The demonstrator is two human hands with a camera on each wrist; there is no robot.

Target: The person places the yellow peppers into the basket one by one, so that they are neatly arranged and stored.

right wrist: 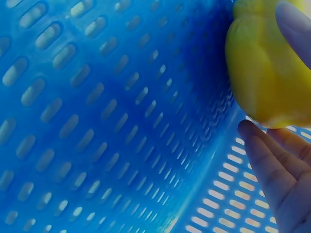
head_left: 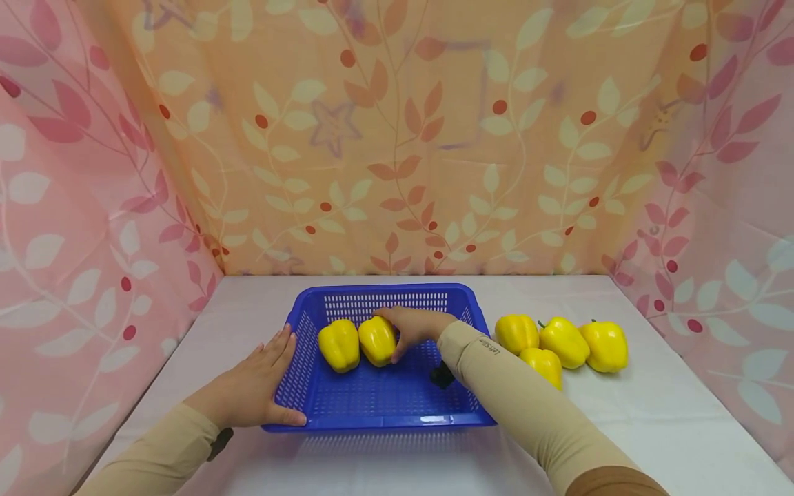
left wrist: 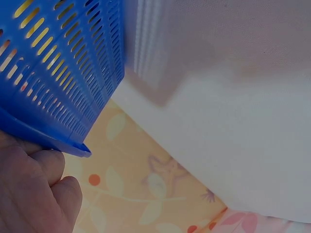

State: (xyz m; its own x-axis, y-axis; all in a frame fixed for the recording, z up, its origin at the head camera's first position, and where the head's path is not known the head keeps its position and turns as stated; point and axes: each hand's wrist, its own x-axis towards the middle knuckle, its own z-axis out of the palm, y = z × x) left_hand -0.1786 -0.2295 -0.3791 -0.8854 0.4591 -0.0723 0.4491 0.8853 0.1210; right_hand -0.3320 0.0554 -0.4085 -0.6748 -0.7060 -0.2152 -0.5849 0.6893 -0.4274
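Head | right hand [head_left: 417,326] – pinching yellow pepper [head_left: 376,342] | left hand [head_left: 256,387] – fingers extended, touching basket [head_left: 384,421]

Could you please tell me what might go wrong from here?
The right hand holds a yellow pepper close beside another pepper in the blue basket, so they might knock together. In the head view, the right sleeve partly hides the nearest outside pepper and could brush it.

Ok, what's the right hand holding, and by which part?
The right hand holds a yellow pepper between thumb and fingers: fingers at its far end, thumb on its right side.
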